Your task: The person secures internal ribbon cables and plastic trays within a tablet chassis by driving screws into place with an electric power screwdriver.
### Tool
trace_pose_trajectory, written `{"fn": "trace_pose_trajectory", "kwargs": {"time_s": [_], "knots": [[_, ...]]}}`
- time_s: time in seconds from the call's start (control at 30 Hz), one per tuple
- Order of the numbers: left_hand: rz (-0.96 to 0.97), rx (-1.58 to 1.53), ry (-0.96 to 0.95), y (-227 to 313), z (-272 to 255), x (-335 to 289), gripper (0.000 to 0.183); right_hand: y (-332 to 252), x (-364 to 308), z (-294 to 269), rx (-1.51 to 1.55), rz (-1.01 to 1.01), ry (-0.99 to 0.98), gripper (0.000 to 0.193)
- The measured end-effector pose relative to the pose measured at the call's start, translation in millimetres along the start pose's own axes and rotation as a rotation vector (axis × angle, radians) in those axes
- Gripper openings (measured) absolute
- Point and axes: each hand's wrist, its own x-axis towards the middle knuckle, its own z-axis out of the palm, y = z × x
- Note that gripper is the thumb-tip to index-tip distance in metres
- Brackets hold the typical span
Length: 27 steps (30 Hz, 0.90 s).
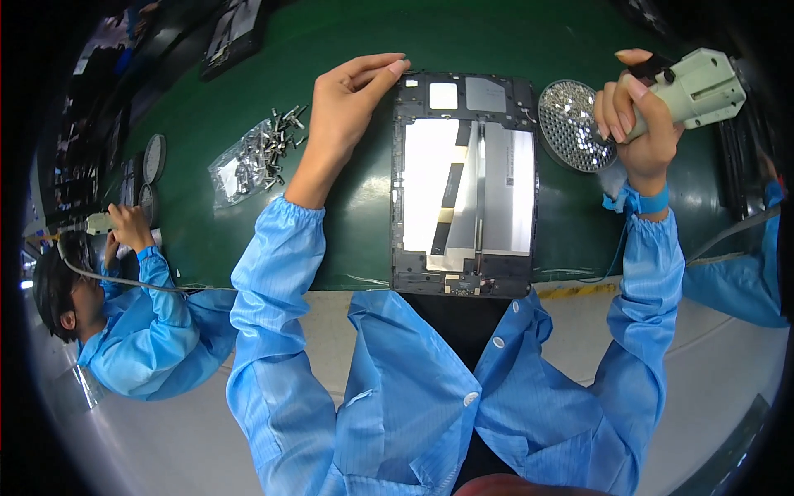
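An opened tablet (519, 198) lies upright in front of me, showing its dark frame, bright silvery inner plates and a dark ribbon strip. My left hand (351, 95) has its thumb and fingers pinched together at the tablet's upper left corner. To the right, my right hand (641, 124) is wrapped round a pale green electric screwdriver (703, 89), whose thick end points up and right. Its bit end is hidden by my fingers. Just beside and partly under that hand sits a round dish (571, 120) with a grid of small shiny pits.
A clear plastic bag (237, 174) with small metal cylinders (281, 140) spilling out lies on the green tabletop (347, 240), left of my arm. Another person (149, 322) in blue works at the far left. A wrist strap (649, 202) with a cord circles my right wrist.
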Motion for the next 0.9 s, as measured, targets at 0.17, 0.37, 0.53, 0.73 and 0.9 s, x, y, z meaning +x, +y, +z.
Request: {"fn": "trace_pose_trajectory", "kwargs": {"time_s": [0.17, 0.37, 0.53, 0.73, 0.9], "knots": [[0.059, 0.115, 0.040, -10.1, 3.4, 1.1, 0.031, -0.4, -1.6, -3.1, -0.036, 0.014, -0.015, 0.019], [0.001, 0.308, -0.114, -3.1, -6.9, 8.5, 0.028, 1.0, -3.0, -5.1, -0.063, 0.026, -0.028, 0.036], [-0.025, 0.147, -0.184, -6.9, -19.0, 2.1, 0.030, 1.2, -0.9, -1.6, -0.095, 0.016, -0.045, 0.036], [-0.119, 0.006, -0.345, 1.0, -26.2, -26.1, 0.025, 2.6, -2.7, 22.0, -0.086, 0.045, 0.020, 0.037], [-0.020, 0.069, -0.358, 0.0, -29.8, -40.6, 0.024, 13.3, 6.5, 67.9, 0.120, 0.085, -0.114, 0.027]]}}
